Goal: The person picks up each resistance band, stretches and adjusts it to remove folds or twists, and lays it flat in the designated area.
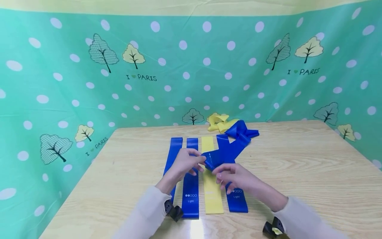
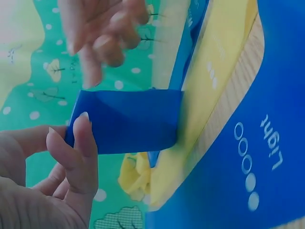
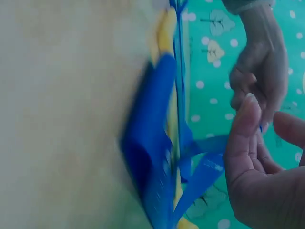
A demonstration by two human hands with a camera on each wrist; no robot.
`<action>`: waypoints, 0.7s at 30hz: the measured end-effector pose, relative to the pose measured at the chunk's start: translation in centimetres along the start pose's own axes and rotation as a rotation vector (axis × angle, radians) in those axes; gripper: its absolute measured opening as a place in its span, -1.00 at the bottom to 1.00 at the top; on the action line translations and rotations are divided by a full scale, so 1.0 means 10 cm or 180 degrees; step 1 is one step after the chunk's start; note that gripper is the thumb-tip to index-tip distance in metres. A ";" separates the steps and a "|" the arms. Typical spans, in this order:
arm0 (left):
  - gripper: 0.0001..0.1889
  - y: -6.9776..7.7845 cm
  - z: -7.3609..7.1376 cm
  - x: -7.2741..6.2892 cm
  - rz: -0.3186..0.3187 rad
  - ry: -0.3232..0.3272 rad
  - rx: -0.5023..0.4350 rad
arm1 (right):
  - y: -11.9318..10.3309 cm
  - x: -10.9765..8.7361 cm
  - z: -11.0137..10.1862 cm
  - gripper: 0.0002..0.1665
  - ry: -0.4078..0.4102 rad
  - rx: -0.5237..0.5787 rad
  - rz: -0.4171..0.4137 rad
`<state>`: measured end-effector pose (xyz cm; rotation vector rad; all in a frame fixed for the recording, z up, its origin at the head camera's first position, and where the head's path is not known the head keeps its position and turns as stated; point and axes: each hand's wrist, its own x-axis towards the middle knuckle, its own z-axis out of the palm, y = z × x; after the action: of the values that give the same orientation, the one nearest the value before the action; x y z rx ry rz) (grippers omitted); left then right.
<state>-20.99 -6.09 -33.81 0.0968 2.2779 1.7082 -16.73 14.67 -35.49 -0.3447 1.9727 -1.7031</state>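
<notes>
My left hand (image 1: pixel 188 161) pinches the end of a blue resistance band (image 1: pixel 219 156) between thumb and fingers. In the left wrist view, the held blue end (image 2: pixel 128 121) stands out from the fingertips as a flat loop. My right hand (image 1: pixel 235 177) hovers just beside it, its fingers loosely bent and holding nothing. Beneath the hands lie flat bands in a row: a blue one (image 1: pixel 176 146) at the left, another blue one marked Light (image 1: pixel 190 186), a yellow one (image 1: pixel 212 199), and a blue one (image 1: pixel 237 202) at the right, partly hidden by my right hand.
Behind the row, a crumpled yellow band (image 1: pixel 219 122) and a bunched blue band (image 1: pixel 238 129) lie at the wooden table's (image 1: pixel 298 159) far edge. A green dotted cloth (image 1: pixel 206 73) printed with trees hangs behind and along both sides.
</notes>
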 end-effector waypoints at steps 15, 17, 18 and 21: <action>-0.56 0.18 0.03 -0.18 0.0061 -0.0155 0.0051 | 0.10 0.19 0.16 -0.40 0.0592 0.2476 -0.0022; -0.55 0.17 0.04 -0.21 0.0022 -0.0205 0.0030 | 0.08 0.22 0.09 -0.49 0.0819 0.2475 -0.0020; -0.54 0.16 0.05 -0.23 0.0005 -0.0229 0.0005 | 0.07 0.24 0.05 -0.52 0.0911 0.2473 -0.0019; -0.52 0.13 0.08 -0.27 -0.0079 -0.0340 -0.0093 | 0.04 0.28 -0.09 -0.49 0.1153 0.2250 0.0025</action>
<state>-18.34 -5.53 -32.24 0.1493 2.1679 1.6819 -19.53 14.09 -36.41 0.2400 1.4317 -2.4371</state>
